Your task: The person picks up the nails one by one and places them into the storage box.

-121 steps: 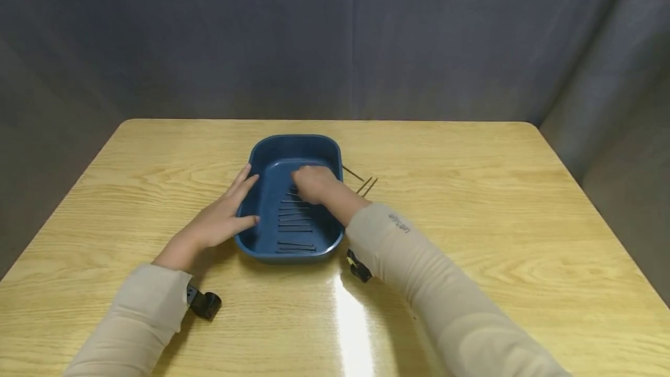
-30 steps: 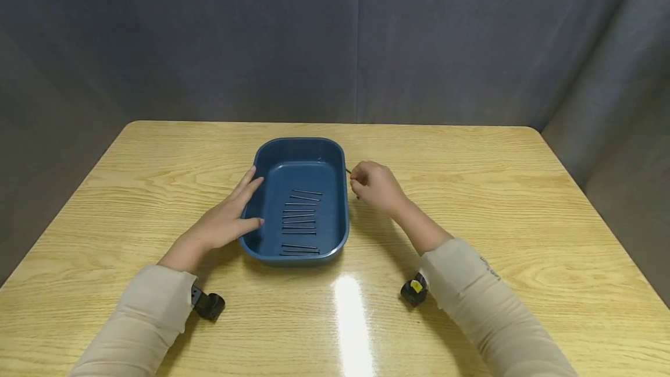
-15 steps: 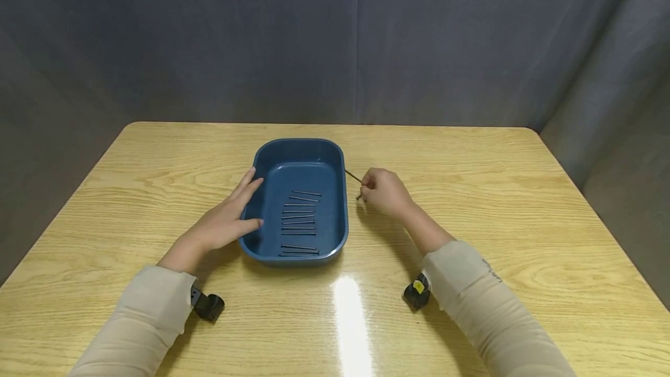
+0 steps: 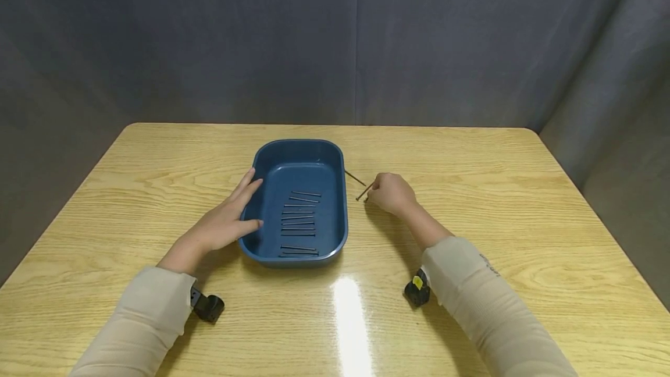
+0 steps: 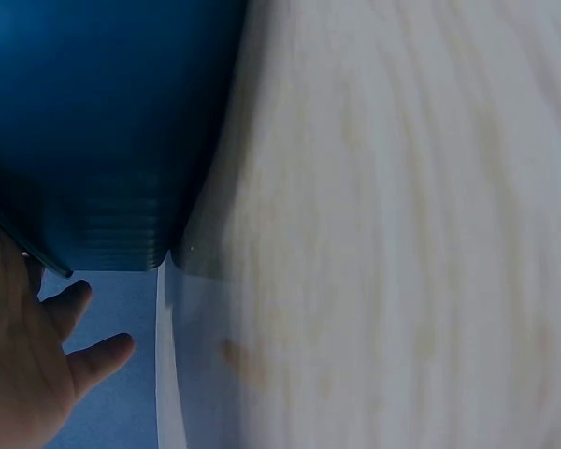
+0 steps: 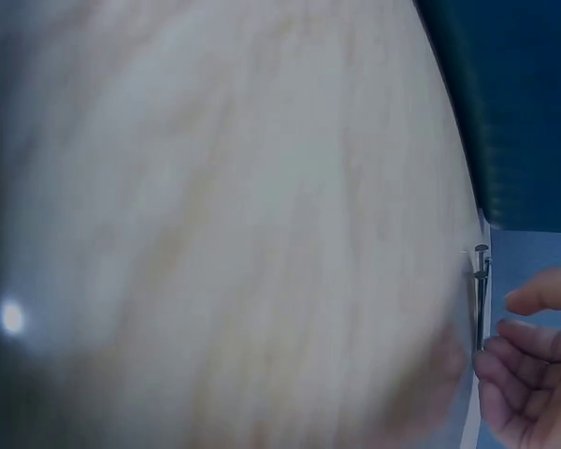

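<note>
A deep blue rectangular bin (image 4: 293, 156) stands on the table, several long dark nails (image 4: 298, 234) lying in a column on its floor. Against its left rim rests my left hand (image 4: 222, 220), fingers spread and thumb reaching over the edge. Just right of the bin, my right hand (image 4: 391, 194) is low over loose nails (image 4: 364, 191), partly covering them. In the right wrist view, nail heads (image 6: 481, 250) show beside the right hand (image 6: 538, 365); its fingers are bent near the nails, with a gap between thumb and index finger.
One more nail (image 4: 355, 177) lies by the bin's right wall, slanting away from it. The wooden table (image 4: 471, 202) ends at a dark curtain (image 4: 335, 39) behind. Black wrist cameras (image 4: 208, 307) hang under both sleeves.
My right hand has come out of the bin to its right side, then shifted slightly right and nearer over the loose nails. My left hand stays at the rim.
</note>
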Action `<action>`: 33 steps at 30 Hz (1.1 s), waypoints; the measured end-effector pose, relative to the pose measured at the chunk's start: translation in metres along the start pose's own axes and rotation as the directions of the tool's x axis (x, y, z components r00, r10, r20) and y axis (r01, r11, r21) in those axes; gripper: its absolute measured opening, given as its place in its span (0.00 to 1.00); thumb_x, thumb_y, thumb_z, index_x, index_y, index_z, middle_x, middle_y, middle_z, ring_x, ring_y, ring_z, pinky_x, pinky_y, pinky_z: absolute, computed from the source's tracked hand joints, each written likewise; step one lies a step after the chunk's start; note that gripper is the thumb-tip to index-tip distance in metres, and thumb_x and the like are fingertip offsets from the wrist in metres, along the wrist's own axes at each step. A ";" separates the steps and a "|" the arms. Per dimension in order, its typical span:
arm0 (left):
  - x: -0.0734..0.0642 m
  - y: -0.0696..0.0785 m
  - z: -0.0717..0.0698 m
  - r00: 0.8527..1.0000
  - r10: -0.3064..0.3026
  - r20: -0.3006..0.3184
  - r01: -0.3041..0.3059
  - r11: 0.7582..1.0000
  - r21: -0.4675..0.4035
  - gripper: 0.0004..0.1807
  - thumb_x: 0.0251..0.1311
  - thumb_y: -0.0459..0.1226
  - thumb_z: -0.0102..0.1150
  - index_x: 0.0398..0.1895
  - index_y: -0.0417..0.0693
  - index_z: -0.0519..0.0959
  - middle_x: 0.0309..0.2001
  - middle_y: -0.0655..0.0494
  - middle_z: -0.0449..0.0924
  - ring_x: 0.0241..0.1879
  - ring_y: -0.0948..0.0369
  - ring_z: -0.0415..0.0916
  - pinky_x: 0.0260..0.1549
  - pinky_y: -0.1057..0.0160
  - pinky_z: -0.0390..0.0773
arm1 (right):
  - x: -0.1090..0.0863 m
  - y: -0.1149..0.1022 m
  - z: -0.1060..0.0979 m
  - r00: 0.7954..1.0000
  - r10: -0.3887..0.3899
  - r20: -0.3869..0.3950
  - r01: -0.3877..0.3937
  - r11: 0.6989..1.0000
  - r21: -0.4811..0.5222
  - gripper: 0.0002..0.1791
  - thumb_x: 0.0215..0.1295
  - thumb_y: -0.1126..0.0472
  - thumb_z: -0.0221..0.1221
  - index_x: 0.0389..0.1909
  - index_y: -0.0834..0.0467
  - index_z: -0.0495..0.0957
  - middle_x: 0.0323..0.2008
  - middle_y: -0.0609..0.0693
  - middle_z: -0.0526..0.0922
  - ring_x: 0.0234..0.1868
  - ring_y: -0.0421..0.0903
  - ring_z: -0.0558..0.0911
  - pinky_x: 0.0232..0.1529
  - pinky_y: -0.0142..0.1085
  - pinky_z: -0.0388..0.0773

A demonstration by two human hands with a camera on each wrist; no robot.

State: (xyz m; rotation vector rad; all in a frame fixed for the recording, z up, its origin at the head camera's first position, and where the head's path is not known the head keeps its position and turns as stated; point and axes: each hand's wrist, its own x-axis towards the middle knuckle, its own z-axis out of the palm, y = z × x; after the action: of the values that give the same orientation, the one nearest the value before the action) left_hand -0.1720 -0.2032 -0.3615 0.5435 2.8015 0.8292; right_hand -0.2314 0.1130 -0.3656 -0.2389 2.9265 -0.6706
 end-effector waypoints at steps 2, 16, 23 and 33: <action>-0.001 0.000 0.000 1.000 -0.003 0.002 0.003 1.000 -0.005 0.41 0.53 0.44 0.49 0.67 0.54 0.40 0.65 0.67 0.22 0.62 0.47 0.41 0.44 0.40 0.60 | 0.001 0.000 0.001 1.000 0.020 0.005 -0.020 1.000 -0.016 0.09 0.54 0.61 0.51 0.24 0.62 0.74 0.20 0.49 0.75 0.14 0.39 0.62 0.14 0.29 0.57; -0.001 0.001 0.000 1.000 -0.006 0.000 0.006 1.000 -0.022 0.41 0.52 0.44 0.50 0.67 0.54 0.41 0.65 0.69 0.22 0.63 0.48 0.41 0.46 0.40 0.59 | 0.010 -0.004 0.005 0.975 0.221 0.012 -0.218 0.971 -0.100 0.15 0.53 0.57 0.50 0.10 0.55 0.64 0.14 0.50 0.67 0.14 0.43 0.63 0.12 0.32 0.57; -0.001 0.001 0.000 1.000 0.000 -0.002 -0.001 1.000 -0.031 0.41 0.53 0.43 0.50 0.67 0.54 0.40 0.65 0.69 0.21 0.63 0.49 0.40 0.46 0.40 0.58 | 0.012 -0.005 0.006 0.966 0.260 -0.004 -0.259 0.962 -0.087 0.13 0.49 0.58 0.50 0.09 0.54 0.66 0.13 0.49 0.67 0.14 0.43 0.64 0.12 0.32 0.58; 0.000 -0.001 0.000 1.000 0.000 0.000 0.000 1.000 -0.031 0.41 0.53 0.43 0.49 0.67 0.54 0.39 0.65 0.69 0.21 0.63 0.49 0.40 0.46 0.40 0.58 | 0.010 -0.004 0.004 0.957 0.289 0.004 -0.287 0.952 -0.102 0.15 0.53 0.59 0.50 0.09 0.56 0.65 0.11 0.48 0.67 0.11 0.40 0.63 0.11 0.30 0.58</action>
State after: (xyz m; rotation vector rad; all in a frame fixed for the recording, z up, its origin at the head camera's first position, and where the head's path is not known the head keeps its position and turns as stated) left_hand -0.1724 -0.2038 -0.3617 0.5393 2.7831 0.8715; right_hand -0.2404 0.1063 -0.3685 0.1702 2.8942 -0.4741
